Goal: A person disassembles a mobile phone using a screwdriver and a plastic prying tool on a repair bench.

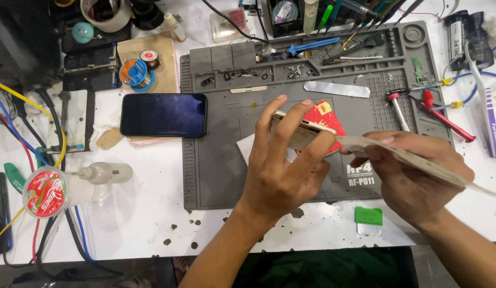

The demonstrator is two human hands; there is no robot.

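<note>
Your left hand [282,170] grips the gold phone frame [304,130] edge-up above the grey mat [221,176]; your right hand [413,176] pinches a thin pry blade [418,162] at its edge. No gap shows yet; the separating looks barely begun.

— What's the left hand [282,176] got?

— A gold-edged phone body [303,129], held on edge over the grey repair mat [216,176], fingers wrapped around it.

— And the right hand [413,176]?

— It grips a flat pale prying strip [418,162], its tip touching the phone body's edge. A red card [328,114] lies just behind.

— Anything else nearby?

— A dark smartphone [163,114] lies face up at the mat's left edge; red-handled tools [445,120] rest to the right.
</note>
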